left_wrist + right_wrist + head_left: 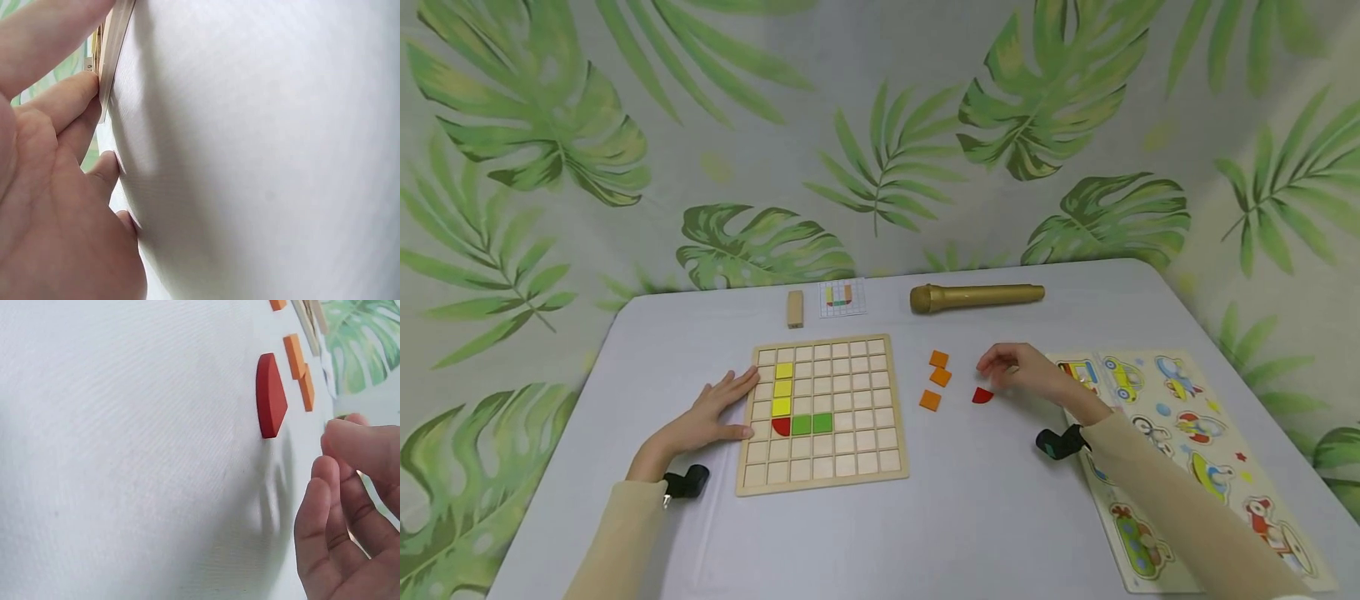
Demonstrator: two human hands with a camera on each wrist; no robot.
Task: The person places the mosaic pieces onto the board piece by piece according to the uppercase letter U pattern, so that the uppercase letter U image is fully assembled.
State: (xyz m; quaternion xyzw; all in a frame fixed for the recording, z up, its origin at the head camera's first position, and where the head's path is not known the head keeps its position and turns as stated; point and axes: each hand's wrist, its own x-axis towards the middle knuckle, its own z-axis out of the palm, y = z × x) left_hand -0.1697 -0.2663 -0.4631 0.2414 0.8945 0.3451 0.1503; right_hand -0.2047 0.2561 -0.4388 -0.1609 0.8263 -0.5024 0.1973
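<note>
My left hand (718, 410) rests at the left edge of a wooden grid board (857, 477), its fingertips touching the frame and thumb apart from the fingers. On the board stand a column of yellow square tiles (782, 388), a red quarter-circle tile (781, 427) below them and two green square tiles (812, 424) beside it. My right hand (1018, 371) hovers over the table with loosely bent fingers, close to another red quarter-circle tile (271, 397). That tile lies flat on the cloth, below the fingertips. No piece shows in the right hand.
Three orange square tiles (936, 377) lie between board and right hand. A gold microphone (977, 297), a small pattern card (842, 298) and a wooden block (795, 309) are at the back. Under the right forearm lies a picture puzzle board (1195, 433).
</note>
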